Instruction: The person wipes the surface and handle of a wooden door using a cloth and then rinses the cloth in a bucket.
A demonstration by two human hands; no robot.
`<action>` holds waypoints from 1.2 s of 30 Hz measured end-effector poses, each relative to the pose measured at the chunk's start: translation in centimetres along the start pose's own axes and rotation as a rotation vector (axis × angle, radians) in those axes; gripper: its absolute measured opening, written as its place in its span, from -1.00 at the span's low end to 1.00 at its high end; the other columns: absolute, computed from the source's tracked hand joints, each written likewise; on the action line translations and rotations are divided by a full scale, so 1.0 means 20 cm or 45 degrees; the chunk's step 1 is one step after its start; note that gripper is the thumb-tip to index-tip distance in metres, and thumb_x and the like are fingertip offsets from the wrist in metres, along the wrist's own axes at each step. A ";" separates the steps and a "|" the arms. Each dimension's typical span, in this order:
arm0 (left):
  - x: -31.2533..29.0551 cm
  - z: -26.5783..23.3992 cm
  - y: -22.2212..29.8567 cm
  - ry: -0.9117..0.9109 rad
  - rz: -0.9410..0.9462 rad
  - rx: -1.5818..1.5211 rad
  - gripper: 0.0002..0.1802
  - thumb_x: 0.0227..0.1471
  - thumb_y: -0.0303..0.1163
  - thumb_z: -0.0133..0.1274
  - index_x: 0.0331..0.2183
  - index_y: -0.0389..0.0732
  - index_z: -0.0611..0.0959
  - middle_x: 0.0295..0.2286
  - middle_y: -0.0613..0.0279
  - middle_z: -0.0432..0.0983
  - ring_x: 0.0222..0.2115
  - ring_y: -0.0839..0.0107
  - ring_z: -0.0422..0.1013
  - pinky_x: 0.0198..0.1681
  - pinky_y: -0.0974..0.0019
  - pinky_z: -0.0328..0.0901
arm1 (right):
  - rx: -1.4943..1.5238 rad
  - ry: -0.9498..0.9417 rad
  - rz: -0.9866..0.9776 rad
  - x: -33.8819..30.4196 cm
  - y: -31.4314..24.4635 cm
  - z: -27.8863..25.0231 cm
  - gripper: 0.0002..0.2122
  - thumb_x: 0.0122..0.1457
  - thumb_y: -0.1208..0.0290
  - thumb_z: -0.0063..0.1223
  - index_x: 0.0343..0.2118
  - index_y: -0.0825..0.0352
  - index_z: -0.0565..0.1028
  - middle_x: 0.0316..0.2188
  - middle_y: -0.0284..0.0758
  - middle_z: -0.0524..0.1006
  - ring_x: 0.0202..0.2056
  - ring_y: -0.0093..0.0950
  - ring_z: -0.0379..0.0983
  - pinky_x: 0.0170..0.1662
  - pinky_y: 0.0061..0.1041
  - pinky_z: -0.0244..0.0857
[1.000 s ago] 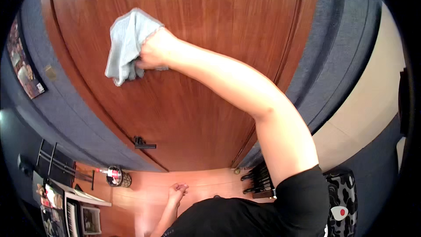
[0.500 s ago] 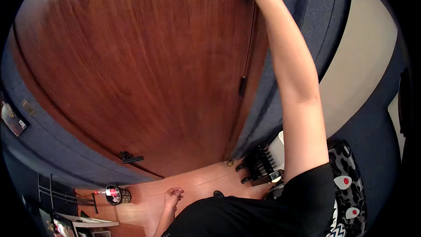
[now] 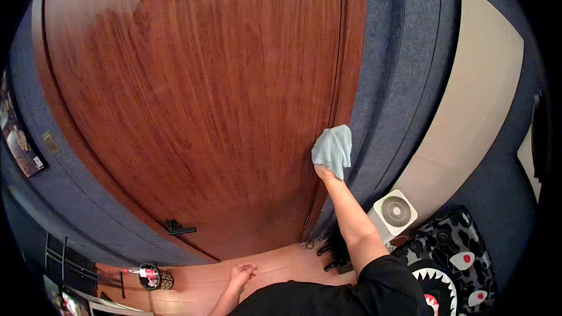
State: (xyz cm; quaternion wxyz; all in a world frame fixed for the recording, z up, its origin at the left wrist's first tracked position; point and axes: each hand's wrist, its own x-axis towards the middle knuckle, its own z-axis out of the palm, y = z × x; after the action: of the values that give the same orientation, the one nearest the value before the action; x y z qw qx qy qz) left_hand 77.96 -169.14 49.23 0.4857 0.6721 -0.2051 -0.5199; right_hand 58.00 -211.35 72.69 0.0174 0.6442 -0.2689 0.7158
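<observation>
Right hand (image 3: 325, 171): fingers clamped on a blue cloth (image 3: 333, 148), pressed at the wooden door (image 3: 205, 99)'s right edge.
Left hand (image 3: 242, 271): loosely curled, empty.
Progress: lower edge seemingly unwiped.

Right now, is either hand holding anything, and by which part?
The right hand grips a light blue cloth by its lower edge, pressing it on the wooden door's right edge. The left hand hangs loosely curled, holding nothing visible.

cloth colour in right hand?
Pale blue-grey cloth, plain; right hand presses it against the door, head view.
</observation>
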 end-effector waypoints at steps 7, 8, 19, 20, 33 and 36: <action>-0.15 -0.16 -0.14 0.189 -0.074 -0.148 -0.86 0.08 -0.44 0.16 -0.26 -0.23 0.68 -0.36 0.22 0.65 -0.50 0.47 0.50 -0.42 0.45 0.35 | -0.450 -0.244 -0.634 0.85 -0.47 0.10 -0.66 -0.12 0.32 0.29 -0.23 0.30 0.55 -0.21 -0.15 0.56 -0.04 -0.08 0.43 0.10 -0.14 0.28; -0.16 -0.20 -0.20 0.231 -0.046 -0.176 -0.88 0.07 -0.46 0.15 -0.28 -0.23 0.68 -0.38 0.23 0.65 -0.52 0.46 0.49 -0.42 0.44 0.36 | -0.526 -0.322 -0.622 0.99 -0.58 0.12 -0.59 -0.11 0.31 0.34 -0.14 0.29 0.55 -0.13 -0.15 0.56 0.03 -0.12 0.41 0.16 -0.16 0.24; -0.36 -0.49 -0.38 0.448 0.029 -0.443 -0.88 0.09 -0.39 0.18 -0.30 -0.20 0.68 -0.38 0.26 0.64 -0.52 0.49 0.50 -0.46 0.43 0.33 | -0.461 -0.290 -1.037 1.41 -1.99 0.89 -0.48 0.13 0.02 0.04 0.11 0.19 0.39 0.13 -0.16 0.40 0.21 -0.19 0.25 0.29 -0.13 0.06; -0.39 -0.56 -0.39 0.464 0.038 -0.448 -0.86 0.08 -0.39 0.20 -0.29 -0.20 0.67 -0.36 0.26 0.64 -0.50 0.49 0.50 -0.45 0.43 0.33 | -0.327 -0.445 -0.937 1.41 -2.21 0.92 -0.67 0.23 0.15 -0.09 -0.04 0.21 0.49 0.04 -0.13 0.47 0.14 -0.22 0.32 0.24 -0.14 0.13; -0.66 -1.12 -0.56 0.629 0.048 -0.469 -0.75 0.07 -0.38 0.25 -0.23 -0.28 0.64 -0.37 0.23 0.61 -0.48 0.45 0.50 -0.45 0.41 0.38 | -0.181 -0.349 -1.005 1.11 -3.26 1.66 -0.46 0.27 0.02 -0.19 0.26 0.16 0.30 0.29 -0.27 0.28 0.32 -0.24 0.13 0.38 -0.17 -0.07; -0.68 -1.14 -0.61 0.546 -0.003 -0.505 -0.68 0.03 -0.29 0.28 -0.22 -0.28 0.64 -0.38 0.22 0.62 -0.48 0.46 0.51 -0.46 0.42 0.36 | 0.113 -0.014 -1.079 0.98 -3.19 1.82 -0.59 0.22 0.16 -0.06 0.11 0.16 0.47 0.14 -0.27 0.46 0.21 -0.23 0.30 0.29 -0.12 0.12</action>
State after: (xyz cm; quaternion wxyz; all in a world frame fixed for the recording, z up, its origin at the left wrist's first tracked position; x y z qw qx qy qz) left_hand 90.49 -143.00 45.16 0.6392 0.6589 0.0085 -0.3966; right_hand 111.61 -178.05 114.96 0.2808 0.7016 0.0505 0.6529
